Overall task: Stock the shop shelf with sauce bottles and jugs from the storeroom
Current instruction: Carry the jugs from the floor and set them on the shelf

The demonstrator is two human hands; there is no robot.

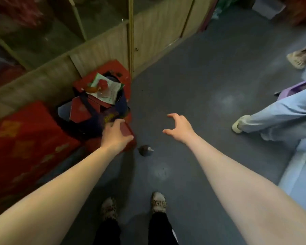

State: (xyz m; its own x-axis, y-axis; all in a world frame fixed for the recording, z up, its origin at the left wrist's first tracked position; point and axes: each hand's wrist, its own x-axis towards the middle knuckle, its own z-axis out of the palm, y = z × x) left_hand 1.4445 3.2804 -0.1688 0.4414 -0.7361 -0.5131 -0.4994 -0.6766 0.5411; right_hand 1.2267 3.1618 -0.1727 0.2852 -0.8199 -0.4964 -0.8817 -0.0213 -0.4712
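Left hand (116, 134) has its fingers curled over the top edge of a dark red box (129, 137) standing on the floor, gripping it. Right hand (179, 128) hovers over bare grey floor (210, 106), fingers spread and half-curled like a claw, holding nothing. No sauce bottle or jug clearly in view. Only candidate is a small dark rounded object with a pale tip (146, 150) on the floor, too blurred to say if it's a bottle cap, a bottle seen end-on, or junk. It sits just beside the lower right corner of the red box, between the two hands, below both in the frame and toward the person's feet (158, 202). Left hand is nearer but occupied; right hand is free and would have to come in leftward and back toward the body. If it's a bottle viewed from above, the long axis runs roughly vertical, so a top-down pinch fits. That's a guess. Behind the box: a dark blue bag (95, 119) stuffed with red cartons and a green-and-white printed packet (106, 89) on top, set against a wooden cabinet with glass doors (102, 48). Larger red carton (25, 144) far left. Another person's legs in light blue trousers (279, 112) at right, well apart from both hands. My read: early stage, picking stock off the floor, nothing shelved yet.
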